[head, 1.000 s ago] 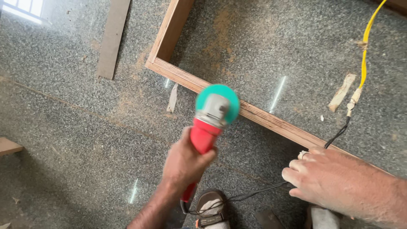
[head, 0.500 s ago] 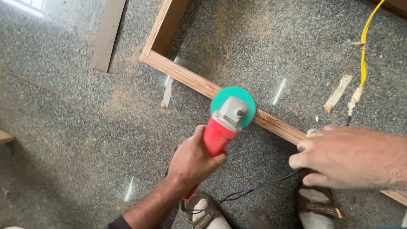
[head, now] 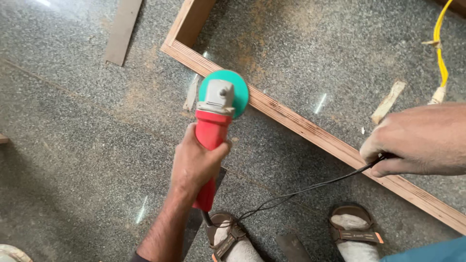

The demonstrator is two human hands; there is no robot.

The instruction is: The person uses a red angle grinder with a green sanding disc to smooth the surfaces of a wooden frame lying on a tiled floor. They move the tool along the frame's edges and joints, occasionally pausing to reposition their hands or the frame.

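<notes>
Leftward along the plywood frame [head: 310, 131] the angle grinder [head: 216, 123] has slid since a second ago, nearing its corner. Left hand [head: 196, 162] wraps its fingers [head: 221, 150] shut around the red body, green disc resting on the frame's edge. Right hand [head: 417, 140] now pinches the black cord [head: 301, 191] above the granite floor [head: 73, 145].

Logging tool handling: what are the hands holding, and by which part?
Left hand grips the angle grinder by its red body; right hand pinches the black cord.
</notes>
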